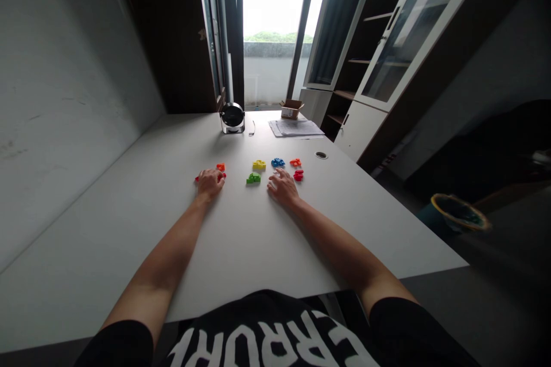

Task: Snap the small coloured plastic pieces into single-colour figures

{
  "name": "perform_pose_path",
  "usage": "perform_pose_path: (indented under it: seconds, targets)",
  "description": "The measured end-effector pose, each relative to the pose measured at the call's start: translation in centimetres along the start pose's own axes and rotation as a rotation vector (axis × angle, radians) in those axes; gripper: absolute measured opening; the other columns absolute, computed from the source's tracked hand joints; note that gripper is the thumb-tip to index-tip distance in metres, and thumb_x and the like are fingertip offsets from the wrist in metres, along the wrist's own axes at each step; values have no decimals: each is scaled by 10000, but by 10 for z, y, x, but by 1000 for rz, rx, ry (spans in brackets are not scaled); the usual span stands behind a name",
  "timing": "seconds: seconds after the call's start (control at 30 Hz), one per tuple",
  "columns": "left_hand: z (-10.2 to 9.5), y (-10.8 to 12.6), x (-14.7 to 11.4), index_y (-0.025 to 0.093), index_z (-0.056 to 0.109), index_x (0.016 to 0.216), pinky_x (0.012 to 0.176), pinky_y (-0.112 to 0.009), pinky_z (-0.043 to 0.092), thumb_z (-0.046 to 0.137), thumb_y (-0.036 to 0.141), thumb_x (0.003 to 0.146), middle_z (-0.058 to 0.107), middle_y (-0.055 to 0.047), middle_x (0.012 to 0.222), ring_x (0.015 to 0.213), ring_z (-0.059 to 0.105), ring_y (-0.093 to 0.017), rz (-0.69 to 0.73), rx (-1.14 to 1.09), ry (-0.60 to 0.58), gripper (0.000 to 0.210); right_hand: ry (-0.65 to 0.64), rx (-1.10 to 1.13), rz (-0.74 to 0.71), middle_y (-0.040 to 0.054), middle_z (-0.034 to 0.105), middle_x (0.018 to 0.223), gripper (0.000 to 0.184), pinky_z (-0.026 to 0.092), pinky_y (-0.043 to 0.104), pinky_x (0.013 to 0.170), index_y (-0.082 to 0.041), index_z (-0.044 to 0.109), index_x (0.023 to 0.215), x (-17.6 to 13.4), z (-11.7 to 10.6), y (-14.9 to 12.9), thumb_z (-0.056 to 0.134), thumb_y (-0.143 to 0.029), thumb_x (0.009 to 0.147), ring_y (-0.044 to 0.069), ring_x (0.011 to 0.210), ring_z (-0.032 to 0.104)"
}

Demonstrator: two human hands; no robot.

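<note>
I had the left hand [210, 182] low over the left part of the white table [253, 246], its fingers curled down on red pieces [197, 178] that showed at both sides of it. I could not tell whether the fingers were clamped on them. An orange piece [221, 166] lay just beyond that hand.

My right hand [283, 186] was farther right, fingers bent with gaps between them; their undersides were hidden, so I could not tell if they gripped anything. A blue piece [278, 162] lay just past its fingertips, and a red block [298, 175] sat just beside it on the right, with an orange block [295, 162] behind that one. Between my hands I saw a green piece [253, 178] and, farther back, a yellow piece [259, 164]. Papers [297, 128] and an open cardboard box [291, 109] stood toward the far edge.
</note>
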State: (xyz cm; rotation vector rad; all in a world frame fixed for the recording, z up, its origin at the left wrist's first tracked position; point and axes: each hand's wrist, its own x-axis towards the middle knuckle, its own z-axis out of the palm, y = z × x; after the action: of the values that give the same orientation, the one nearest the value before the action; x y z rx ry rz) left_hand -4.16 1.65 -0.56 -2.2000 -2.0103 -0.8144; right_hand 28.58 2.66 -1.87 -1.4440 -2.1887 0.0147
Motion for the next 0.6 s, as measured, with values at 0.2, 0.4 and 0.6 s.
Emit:
perform_pose_path:
  seconds: [0.2,0.4,0.6]
  targets:
    - [-1,12,-3,240,675,905,1017,-426,425,598,280,867,704,-84,1068,1109,573,-291,115,-98,-48,94,21,8,2,90,442,1515,255,315,507,1170,-220,701,1119,-1,0,-1,614,-339,911,310,1449,317]
    - [1,15,-5,252,680,1104,1044,-454,417,645,215,818,692,-91,1170,1179,548,-312,84,-165,3,291,30,31,3,100,458,1497,239,320,529,1160,-219,699,1106,-1,-2,-2,617,-322,906,317,1436,333]
    - [0,16,-5,234,714,961,1027,-461,404,668,261,819,692,-108,1113,1147,529,-322,49,-85,-6,152,54,29,-12,97,498,1460,211,341,521,1142,-224,703,1086,-2,-5,-5,616,-300,910,309,1416,361]
